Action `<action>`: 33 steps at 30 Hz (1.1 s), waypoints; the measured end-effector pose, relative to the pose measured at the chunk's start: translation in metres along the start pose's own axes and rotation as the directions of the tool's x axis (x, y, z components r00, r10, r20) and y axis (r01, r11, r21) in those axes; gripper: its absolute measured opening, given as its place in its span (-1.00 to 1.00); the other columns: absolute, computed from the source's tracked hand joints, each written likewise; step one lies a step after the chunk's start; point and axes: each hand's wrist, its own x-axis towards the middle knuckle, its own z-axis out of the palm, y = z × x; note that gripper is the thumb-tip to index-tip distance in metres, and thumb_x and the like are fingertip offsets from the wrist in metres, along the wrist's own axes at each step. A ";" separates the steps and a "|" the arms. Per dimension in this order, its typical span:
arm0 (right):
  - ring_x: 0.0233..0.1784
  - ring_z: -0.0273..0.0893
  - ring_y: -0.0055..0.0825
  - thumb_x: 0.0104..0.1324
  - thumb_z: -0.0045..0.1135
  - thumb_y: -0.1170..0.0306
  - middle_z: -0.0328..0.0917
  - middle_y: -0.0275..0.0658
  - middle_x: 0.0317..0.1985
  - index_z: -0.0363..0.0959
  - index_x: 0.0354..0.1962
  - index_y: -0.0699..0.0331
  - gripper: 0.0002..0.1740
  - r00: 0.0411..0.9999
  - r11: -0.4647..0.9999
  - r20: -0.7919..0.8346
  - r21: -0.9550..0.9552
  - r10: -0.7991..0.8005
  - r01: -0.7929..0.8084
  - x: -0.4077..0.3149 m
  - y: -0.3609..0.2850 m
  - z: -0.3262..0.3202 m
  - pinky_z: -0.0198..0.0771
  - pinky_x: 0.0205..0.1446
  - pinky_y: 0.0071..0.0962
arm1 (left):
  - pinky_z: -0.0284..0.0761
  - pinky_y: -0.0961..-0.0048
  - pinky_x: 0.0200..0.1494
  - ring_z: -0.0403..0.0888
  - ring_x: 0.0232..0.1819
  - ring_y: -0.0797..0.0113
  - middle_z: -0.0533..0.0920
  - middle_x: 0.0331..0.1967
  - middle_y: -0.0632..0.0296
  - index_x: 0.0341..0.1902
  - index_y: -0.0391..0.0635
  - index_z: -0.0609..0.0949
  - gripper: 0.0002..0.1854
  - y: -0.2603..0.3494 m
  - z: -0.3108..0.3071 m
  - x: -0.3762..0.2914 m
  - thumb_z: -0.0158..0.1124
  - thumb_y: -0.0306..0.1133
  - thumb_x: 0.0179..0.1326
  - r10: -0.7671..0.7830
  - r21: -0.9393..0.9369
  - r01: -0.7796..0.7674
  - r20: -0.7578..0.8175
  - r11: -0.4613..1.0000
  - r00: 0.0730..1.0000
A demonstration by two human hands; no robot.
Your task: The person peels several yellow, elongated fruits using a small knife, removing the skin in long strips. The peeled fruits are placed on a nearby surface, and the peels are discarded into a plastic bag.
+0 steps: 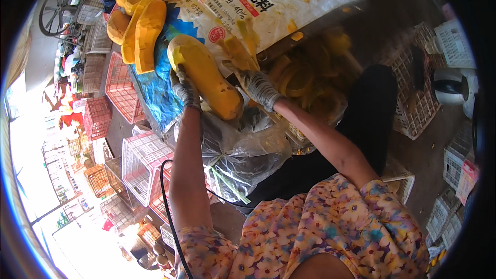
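A long yellow squash (207,75) lies slanting before me, its upper end on a blue printed sheet (155,97) and its lower end above clear plastic. My left hand (185,87), in a soiled striped glove, grips its left side. To the right of the squash, my gloved right hand (252,81) is at the lower end of orange-yellow peelings (240,54); whether its fingers close on them or on a tool cannot be told. Peeled orange squash pieces (149,37) lie together at the upper left. A white printed woven sack (279,11) covers the surface beyond.
Below my right forearm, a container holds curled peelings (298,81). Crumpled clear plastic bags (248,147) lie at my lap. Pink plastic crates (141,166) stand left of the work surface; a lattice crate (414,112) stands on the right. A black cable (164,190) crosses my left arm.
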 end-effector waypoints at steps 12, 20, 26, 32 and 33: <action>-0.38 0.64 -0.11 0.49 -0.29 0.30 0.64 0.03 -0.17 0.29 0.28 0.18 -0.54 0.989 1.000 0.147 0.008 0.027 -0.028 0.097 -0.010 -0.016 0.47 -0.45 -0.34 | 0.34 0.18 0.30 0.42 0.26 -0.18 0.37 0.27 -0.30 0.45 -0.34 0.12 0.12 0.013 0.021 -0.014 0.38 0.22 0.06 -0.097 0.492 0.140 -0.113 0.859 0.989; -0.42 0.63 -0.07 0.51 -0.29 0.06 0.64 -0.02 -0.44 0.35 0.24 0.01 -0.53 0.970 0.975 0.100 -0.019 0.222 -0.221 0.132 -0.029 -0.002 0.49 -0.38 -0.10 | 0.32 0.17 0.31 0.41 0.27 -0.18 0.37 0.26 -0.30 0.45 -0.31 0.14 0.15 0.017 0.025 -0.015 0.39 0.27 0.01 -0.127 0.546 0.195 -0.160 0.815 0.979; -0.11 0.62 0.02 0.48 -0.17 0.09 0.57 0.10 -0.05 0.18 0.30 0.07 -0.49 0.939 0.925 0.089 0.166 0.332 -0.342 0.053 -0.036 -0.016 0.52 -0.10 -0.12 | 0.33 0.15 0.29 0.42 0.25 -0.19 0.40 0.23 -0.29 0.40 -0.30 0.19 0.14 0.009 0.020 -0.006 0.39 0.31 -0.03 -0.094 0.548 0.155 -0.137 0.822 0.986; -0.16 0.65 -0.03 0.45 -0.14 0.15 0.64 0.11 -0.28 0.60 -0.19 0.28 -0.58 0.843 0.934 0.450 0.052 0.294 -0.353 -0.038 -0.028 -0.031 0.51 -0.07 -0.18 | 0.43 0.16 0.18 0.53 0.13 -0.20 0.50 0.13 -0.27 0.31 -0.30 0.27 0.02 0.008 0.020 -0.008 0.41 0.26 0.01 -0.050 0.517 0.117 -0.141 0.848 0.989; -0.18 0.65 -0.03 0.44 -0.13 0.15 0.64 0.08 -0.29 0.60 -0.19 0.27 -0.59 0.872 0.959 0.428 0.040 0.237 -0.280 -0.045 -0.027 -0.033 0.51 -0.09 -0.17 | 0.44 0.16 0.17 0.54 0.11 -0.19 0.51 0.11 -0.27 0.30 -0.30 0.28 0.02 0.011 0.020 -0.007 0.41 0.26 0.01 -0.076 0.495 0.135 -0.137 0.858 0.988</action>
